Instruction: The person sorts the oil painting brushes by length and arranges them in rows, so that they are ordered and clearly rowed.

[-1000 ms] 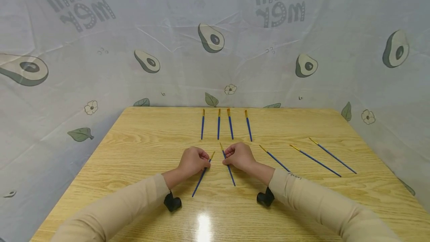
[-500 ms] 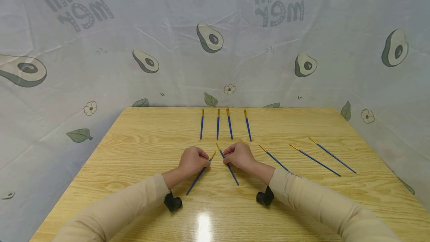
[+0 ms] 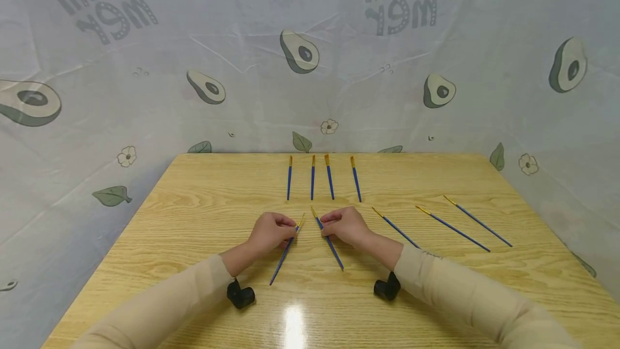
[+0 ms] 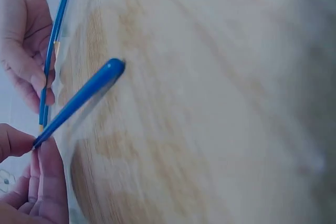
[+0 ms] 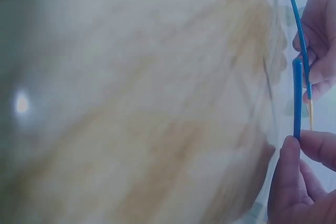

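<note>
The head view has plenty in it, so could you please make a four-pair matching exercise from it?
1. Left hand
2. Right hand
3. Sleeves
4. Row of four brushes

A. Beige
B. Pinches the brush with bristles angled left
C. Near the far edge of the table
D. Pinches the brush with bristles angled right

Pairs: 1-D, 2-B, 3-A, 4-C

On the cloth [image 3: 256,112], the word "summer" [image 3: 402,15] is showing twice, running backwards over two lines. On the right sleeve [image 3: 474,290], a mark [image 3: 431,254] is appearing too small to read.
</note>
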`<state>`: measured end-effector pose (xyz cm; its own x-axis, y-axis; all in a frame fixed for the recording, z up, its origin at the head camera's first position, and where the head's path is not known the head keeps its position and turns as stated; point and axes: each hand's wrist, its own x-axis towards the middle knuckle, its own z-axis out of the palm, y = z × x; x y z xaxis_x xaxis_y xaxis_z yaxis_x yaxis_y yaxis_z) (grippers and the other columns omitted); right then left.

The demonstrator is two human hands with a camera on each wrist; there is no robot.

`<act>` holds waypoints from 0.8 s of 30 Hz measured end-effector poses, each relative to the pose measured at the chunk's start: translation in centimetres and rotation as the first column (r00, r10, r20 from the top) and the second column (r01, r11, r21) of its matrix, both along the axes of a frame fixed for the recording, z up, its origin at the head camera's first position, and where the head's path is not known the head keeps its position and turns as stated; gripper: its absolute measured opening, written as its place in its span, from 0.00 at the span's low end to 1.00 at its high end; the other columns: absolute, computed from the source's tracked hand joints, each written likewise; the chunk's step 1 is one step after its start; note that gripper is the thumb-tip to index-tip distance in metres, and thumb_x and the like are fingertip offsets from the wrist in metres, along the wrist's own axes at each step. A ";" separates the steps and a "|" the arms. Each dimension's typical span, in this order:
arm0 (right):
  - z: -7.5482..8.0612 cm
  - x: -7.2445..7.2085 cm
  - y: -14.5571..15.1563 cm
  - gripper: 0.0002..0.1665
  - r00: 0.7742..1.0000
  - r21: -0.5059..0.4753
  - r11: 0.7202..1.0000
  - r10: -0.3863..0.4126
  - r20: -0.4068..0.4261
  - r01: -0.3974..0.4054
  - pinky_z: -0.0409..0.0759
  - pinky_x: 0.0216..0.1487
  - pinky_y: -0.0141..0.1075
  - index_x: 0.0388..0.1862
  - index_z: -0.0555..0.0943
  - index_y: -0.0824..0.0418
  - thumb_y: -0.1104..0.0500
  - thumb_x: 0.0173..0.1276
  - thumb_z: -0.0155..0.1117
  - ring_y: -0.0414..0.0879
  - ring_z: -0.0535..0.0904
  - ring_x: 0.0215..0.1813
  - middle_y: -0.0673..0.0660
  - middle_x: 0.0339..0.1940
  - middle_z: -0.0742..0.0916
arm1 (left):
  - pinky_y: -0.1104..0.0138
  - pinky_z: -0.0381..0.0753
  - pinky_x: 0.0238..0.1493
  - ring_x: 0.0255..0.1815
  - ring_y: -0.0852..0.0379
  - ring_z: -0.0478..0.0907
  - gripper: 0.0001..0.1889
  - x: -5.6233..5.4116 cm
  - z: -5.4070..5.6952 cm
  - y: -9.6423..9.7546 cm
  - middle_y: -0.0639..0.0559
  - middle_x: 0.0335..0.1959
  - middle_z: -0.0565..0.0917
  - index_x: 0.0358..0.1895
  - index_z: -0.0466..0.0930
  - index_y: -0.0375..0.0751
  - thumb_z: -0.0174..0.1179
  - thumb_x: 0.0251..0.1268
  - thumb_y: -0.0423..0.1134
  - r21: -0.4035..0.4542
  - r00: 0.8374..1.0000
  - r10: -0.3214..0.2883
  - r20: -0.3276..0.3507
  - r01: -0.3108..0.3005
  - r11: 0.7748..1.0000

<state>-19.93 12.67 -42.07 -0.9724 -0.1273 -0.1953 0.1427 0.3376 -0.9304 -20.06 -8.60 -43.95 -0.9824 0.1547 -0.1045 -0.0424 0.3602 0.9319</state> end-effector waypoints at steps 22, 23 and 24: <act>0.6 1.6 -1.5 0.14 0.997 -0.065 0.998 0.031 0.071 -0.026 0.86 0.32 0.38 0.45 0.84 0.70 0.72 0.59 0.68 0.48 0.85 0.34 0.58 0.33 0.87 | 0.66 0.85 0.35 0.33 0.54 0.83 0.09 0.8 0.7 -2.5 0.43 0.37 0.86 0.41 0.85 0.25 0.63 0.58 0.25 0.196 0.998 0.046 0.049 -0.055 0.979; 0.6 1.7 -1.6 0.14 0.997 -0.065 0.998 0.027 0.073 -0.023 0.86 0.32 0.38 0.45 0.84 0.70 0.72 0.59 0.68 0.47 0.85 0.33 0.57 0.33 0.87 | 0.66 0.85 0.35 0.34 0.55 0.83 0.09 0.8 0.6 -2.6 0.43 0.38 0.86 0.41 0.85 0.25 0.63 0.58 0.25 0.194 0.998 0.047 0.047 -0.055 0.979; 0.5 1.8 -1.7 0.14 0.997 -0.067 0.998 0.022 0.076 -0.017 0.86 0.32 0.38 0.45 0.84 0.70 0.72 0.59 0.68 0.47 0.85 0.33 0.57 0.34 0.87 | 0.66 0.85 0.35 0.34 0.56 0.83 0.09 0.9 0.6 -2.8 0.42 0.39 0.86 0.41 0.85 0.25 0.64 0.58 0.25 0.191 0.998 0.047 0.045 -0.055 0.980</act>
<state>-18.09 10.96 -41.52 -0.9522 -0.1617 -0.2592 0.2079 0.2789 -0.9376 -19.17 -11.35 -43.34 -0.9851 0.1256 -0.1175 -0.0951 0.1712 0.9806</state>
